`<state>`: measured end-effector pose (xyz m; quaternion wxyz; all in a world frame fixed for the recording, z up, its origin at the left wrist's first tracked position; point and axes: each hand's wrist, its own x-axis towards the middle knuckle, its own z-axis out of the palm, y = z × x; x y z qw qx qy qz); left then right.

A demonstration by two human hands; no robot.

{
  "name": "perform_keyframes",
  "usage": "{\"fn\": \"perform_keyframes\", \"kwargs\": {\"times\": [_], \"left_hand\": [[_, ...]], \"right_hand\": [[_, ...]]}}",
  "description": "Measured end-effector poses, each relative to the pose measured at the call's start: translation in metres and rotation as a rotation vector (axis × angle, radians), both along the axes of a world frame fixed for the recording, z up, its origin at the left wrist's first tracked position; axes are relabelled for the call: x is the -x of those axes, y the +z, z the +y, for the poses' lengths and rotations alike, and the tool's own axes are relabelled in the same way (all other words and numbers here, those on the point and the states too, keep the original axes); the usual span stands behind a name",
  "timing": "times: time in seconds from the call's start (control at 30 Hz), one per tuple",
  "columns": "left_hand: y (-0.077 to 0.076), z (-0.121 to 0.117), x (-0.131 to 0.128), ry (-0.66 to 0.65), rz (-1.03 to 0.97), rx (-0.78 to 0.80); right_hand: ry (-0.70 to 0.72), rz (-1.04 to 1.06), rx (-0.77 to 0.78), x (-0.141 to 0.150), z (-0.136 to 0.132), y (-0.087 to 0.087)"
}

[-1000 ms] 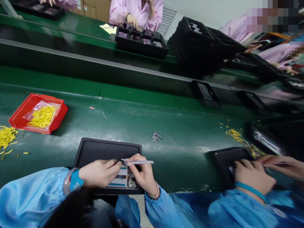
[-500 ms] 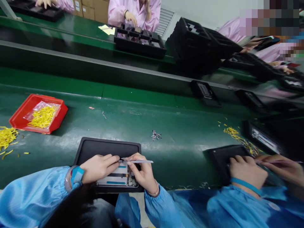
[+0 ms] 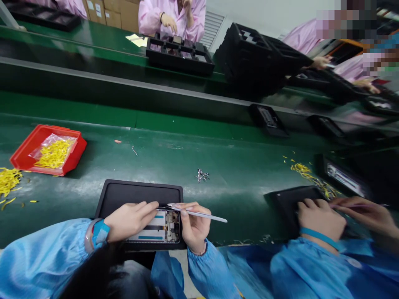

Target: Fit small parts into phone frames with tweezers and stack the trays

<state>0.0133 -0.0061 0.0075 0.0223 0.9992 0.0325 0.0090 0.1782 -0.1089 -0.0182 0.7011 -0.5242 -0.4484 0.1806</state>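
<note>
An opened phone body with a white and blue battery and exposed circuit parts lies on a black mat at the near edge of the green bench. My left hand rests on the phone's left part, fingers stretched toward its top edge. My right hand pinches silver tweezers, whose tip touches the phone's upper edge by my left fingertips; the rear end points right.
A red tray with yellow strips stands at the left, with loose yellow strips beside it. Small metal parts lie mid-bench. A co-worker's hands work on another black mat at the right. Black trays and people in pink are beyond the conveyor.
My right hand has shifted right and turned, so the tweezers stick out further right and more of the phone's circuit end shows. My left hand has barely moved.
</note>
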Motion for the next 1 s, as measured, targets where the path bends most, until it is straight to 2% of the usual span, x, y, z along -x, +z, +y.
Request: {"fn": "perform_keyframes", "kwargs": {"times": [0.23,0.63,0.87,1.0], "left_hand": [[-0.002,0.001,0.000,0.004,-0.028,0.011],[-0.003,-0.002,0.001,0.029,-0.046,0.039],[-0.005,-0.006,0.000,0.039,-0.071,0.012],[-0.003,-0.004,-0.001,0.053,-0.069,0.041]], "right_hand": [[0.173,-0.282,0.114,-0.003,0.000,0.002],[0.201,-0.463,0.116,-0.006,0.004,0.007],[0.273,-0.642,0.132,-0.006,0.011,0.014],[0.238,-0.578,0.132,-0.005,0.009,0.011]]}}
